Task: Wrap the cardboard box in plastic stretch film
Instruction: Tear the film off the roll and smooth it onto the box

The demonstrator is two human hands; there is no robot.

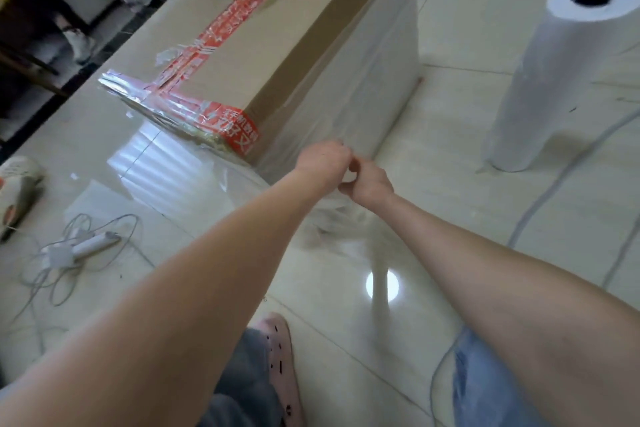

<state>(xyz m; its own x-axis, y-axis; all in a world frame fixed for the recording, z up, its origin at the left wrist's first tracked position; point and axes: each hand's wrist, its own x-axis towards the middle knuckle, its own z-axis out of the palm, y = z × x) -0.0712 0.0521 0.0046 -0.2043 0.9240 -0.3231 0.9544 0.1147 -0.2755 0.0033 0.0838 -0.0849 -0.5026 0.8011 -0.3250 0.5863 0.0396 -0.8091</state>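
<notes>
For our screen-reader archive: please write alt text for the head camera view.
A person's left hand and right hand meet at the near corner of a taped cardboard box on a tiled floor, pinching clear stretch film. A white film roll stands upright at right.

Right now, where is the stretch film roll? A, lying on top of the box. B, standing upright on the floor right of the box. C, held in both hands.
B: the stretch film roll stands on end on the tiled floor, right of the cardboard box, held by neither hand.

Matt cardboard box [277, 46], glossy film [363, 80]
</notes>
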